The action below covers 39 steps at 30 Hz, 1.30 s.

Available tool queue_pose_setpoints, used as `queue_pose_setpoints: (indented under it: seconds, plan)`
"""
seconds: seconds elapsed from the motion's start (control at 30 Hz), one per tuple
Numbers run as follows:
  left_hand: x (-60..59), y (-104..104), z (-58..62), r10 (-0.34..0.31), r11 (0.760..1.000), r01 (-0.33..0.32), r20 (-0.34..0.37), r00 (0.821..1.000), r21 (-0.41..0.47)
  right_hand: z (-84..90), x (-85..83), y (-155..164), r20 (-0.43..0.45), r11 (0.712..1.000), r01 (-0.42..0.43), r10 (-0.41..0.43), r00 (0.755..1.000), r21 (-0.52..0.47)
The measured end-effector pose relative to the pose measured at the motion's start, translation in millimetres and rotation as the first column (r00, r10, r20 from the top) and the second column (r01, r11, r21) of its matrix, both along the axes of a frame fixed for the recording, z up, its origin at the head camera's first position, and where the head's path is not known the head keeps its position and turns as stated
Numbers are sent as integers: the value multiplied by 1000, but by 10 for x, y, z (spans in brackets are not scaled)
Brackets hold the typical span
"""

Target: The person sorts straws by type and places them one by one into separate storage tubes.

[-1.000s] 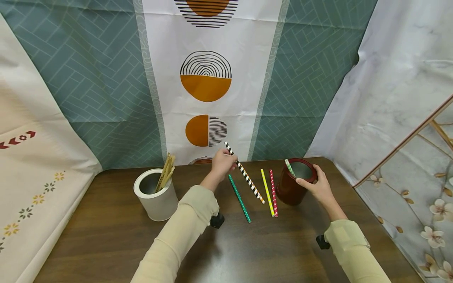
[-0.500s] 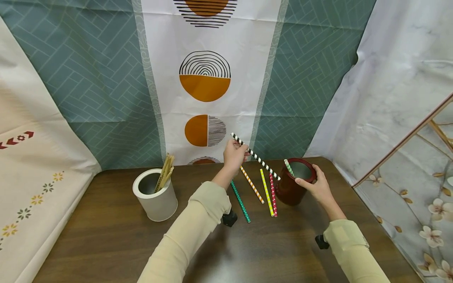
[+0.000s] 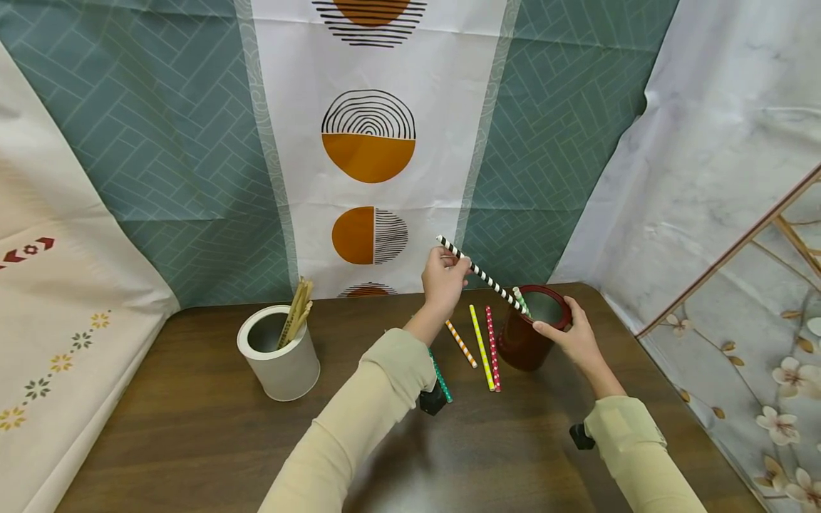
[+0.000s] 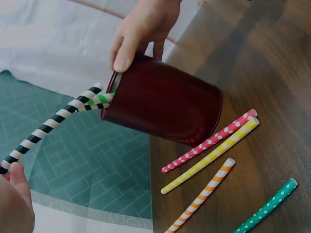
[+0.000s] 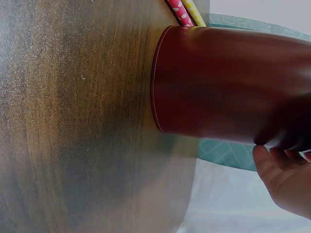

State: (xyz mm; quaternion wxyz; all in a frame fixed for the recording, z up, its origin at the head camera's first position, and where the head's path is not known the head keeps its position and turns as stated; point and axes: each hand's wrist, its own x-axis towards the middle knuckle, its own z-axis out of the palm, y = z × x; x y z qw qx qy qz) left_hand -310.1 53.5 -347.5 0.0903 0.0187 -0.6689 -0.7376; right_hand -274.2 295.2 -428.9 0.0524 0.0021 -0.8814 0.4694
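In the head view my left hand [image 3: 443,286] pinches a black-and-white striped paper straw [image 3: 489,281] near its upper end. The straw slants down to the right, its lower end at the rim of a dark red cylindrical container [image 3: 522,342]. A green-and-white striped straw [image 4: 101,102] pokes out of that container's mouth in the left wrist view. My right hand [image 3: 580,342] grips the container by its rim, thumb on the near side. Left of it on the table lie pink dotted [image 3: 492,349], yellow [image 3: 481,348], orange striped [image 3: 461,344] and green dotted [image 3: 440,375] straws.
A white cylindrical container [image 3: 288,370] holding several tan sticks [image 3: 296,313] stands at the left of the brown wooden table [image 3: 192,442]. Patterned cloths [image 3: 551,142] hang behind and at both sides.
My left hand has lifted the black-and-white straw from beside the orange one and carried it right to the red container's rim. The right hand has stayed on the container.
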Motion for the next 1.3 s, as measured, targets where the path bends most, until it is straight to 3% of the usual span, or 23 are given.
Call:
queue_pose_setpoints:
  seconds: [0.37, 0.73, 0.97, 1.3]
  plan:
    - [69, 189, -88, 7, 1000, -7, -6, 1000, -13, -7, -10, -2, -10, 1000, 6, -6, 1000, 0]
    - [150, 368, -181, -18, 983, 8, -50, 999, -183, -2, -8, -1, 0, 1000, 4, -4, 1000, -8]
    - [196, 438, -221, -27, 958, 8, -62, 998, -287, 0, -7, -6, -10, 1000, 8, -8, 1000, -5]
    - [276, 556, -359, -65, 943, 30, -94, 993, -330, -20, -18, -1, 0, 1000, 7, -7, 1000, -11]
